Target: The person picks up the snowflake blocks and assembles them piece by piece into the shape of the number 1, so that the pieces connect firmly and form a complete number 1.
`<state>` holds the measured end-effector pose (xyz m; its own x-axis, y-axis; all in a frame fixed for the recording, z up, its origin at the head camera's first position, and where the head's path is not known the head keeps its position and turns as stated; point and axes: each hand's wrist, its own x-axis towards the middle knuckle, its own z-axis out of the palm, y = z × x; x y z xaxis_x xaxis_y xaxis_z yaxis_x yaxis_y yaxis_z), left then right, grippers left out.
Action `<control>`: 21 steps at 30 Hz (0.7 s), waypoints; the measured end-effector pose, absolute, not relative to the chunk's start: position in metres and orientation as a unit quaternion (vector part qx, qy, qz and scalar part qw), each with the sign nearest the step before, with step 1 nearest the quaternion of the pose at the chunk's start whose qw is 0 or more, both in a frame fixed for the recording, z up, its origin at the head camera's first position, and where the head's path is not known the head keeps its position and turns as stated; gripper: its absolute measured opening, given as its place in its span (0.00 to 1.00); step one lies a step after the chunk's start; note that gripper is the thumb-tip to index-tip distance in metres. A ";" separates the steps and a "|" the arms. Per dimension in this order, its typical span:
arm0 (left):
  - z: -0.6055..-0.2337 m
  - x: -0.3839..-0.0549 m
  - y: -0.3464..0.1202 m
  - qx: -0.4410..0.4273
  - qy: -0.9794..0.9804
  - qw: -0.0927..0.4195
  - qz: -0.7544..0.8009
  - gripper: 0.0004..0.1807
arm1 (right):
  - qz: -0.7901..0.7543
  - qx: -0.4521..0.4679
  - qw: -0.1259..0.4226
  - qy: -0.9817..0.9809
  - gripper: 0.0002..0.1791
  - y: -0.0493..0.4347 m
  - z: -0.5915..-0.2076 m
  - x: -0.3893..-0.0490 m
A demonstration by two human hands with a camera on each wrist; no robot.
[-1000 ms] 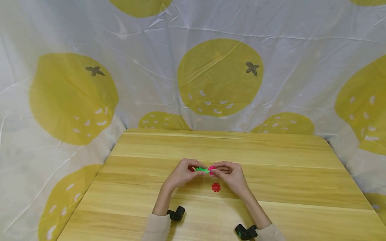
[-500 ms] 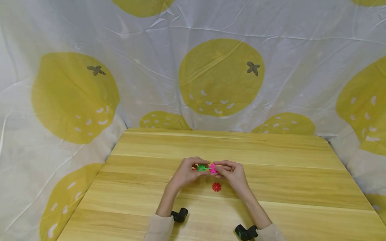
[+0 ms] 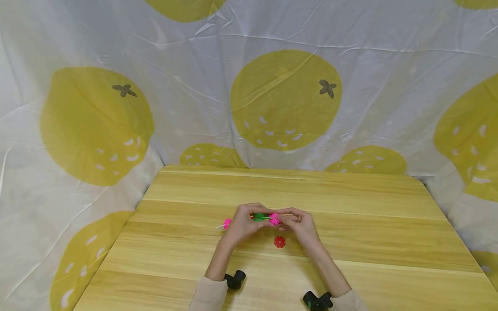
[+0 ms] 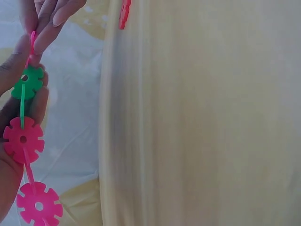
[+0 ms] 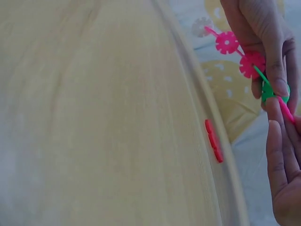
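Observation:
A chain of slotted, flower-shaped plastic discs is held in the air between both hands. My left hand [image 3: 243,224] grips it at a green disc [image 4: 29,84], with the thumb on one side and fingers on the other. My right hand [image 3: 299,224] pinches the pink disc [image 3: 274,219] at the chain's right end, which joins the green one. Past the left palm trail more pink discs [image 4: 23,140], and a whitish disc [image 5: 202,27] shows at the far end in the right wrist view. On the table below the hands lies a separate red disc [image 3: 279,242].
The wooden table [image 3: 373,224] extends around the hands on all sides. Behind and beside it hangs a white cloth [image 3: 194,86] printed with yellow fruit. Each wrist wears a black camera [image 3: 235,280].
My left hand has shifted slightly right, and the chain's pink tail now shows left of that hand in the head view. The right hand still pinches the end disc; the red disc stays put.

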<state>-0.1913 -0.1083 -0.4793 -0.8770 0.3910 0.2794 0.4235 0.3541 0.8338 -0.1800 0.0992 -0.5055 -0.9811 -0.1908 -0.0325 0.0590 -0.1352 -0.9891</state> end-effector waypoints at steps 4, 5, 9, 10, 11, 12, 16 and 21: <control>-0.480 -0.192 -0.108 -0.252 -0.821 0.019 -0.511 0.15 | -0.750 -0.044 0.094 0.653 0.16 0.100 -0.506 -0.181; -0.480 -0.192 -0.107 -0.252 -0.822 0.019 -0.511 0.15 | -0.750 -0.042 0.096 0.653 0.16 0.100 -0.506 -0.181; -0.481 -0.192 -0.107 -0.244 -0.826 0.012 -0.508 0.13 | -0.749 -0.038 0.111 0.653 0.16 0.101 -0.506 -0.181; -0.480 -0.192 -0.107 -0.241 -0.827 0.008 -0.508 0.12 | -0.746 -0.040 0.116 0.655 0.16 0.101 -0.506 -0.181; -0.480 -0.192 -0.107 -0.238 -0.828 0.006 -0.508 0.12 | -0.742 -0.044 0.121 0.659 0.17 0.102 -0.507 -0.182; -0.480 -0.192 -0.107 -0.234 -0.829 0.003 -0.507 0.11 | -0.736 -0.048 0.125 0.663 0.18 0.104 -0.507 -0.182; -0.480 -0.192 -0.109 -0.218 -0.832 -0.002 -0.510 0.10 | -0.703 -0.076 0.144 0.692 0.19 0.114 -0.509 -0.186; -0.481 -0.193 -0.114 -0.201 -0.834 0.001 -0.514 0.11 | -0.645 -0.126 0.191 0.729 0.18 0.130 -0.512 -0.187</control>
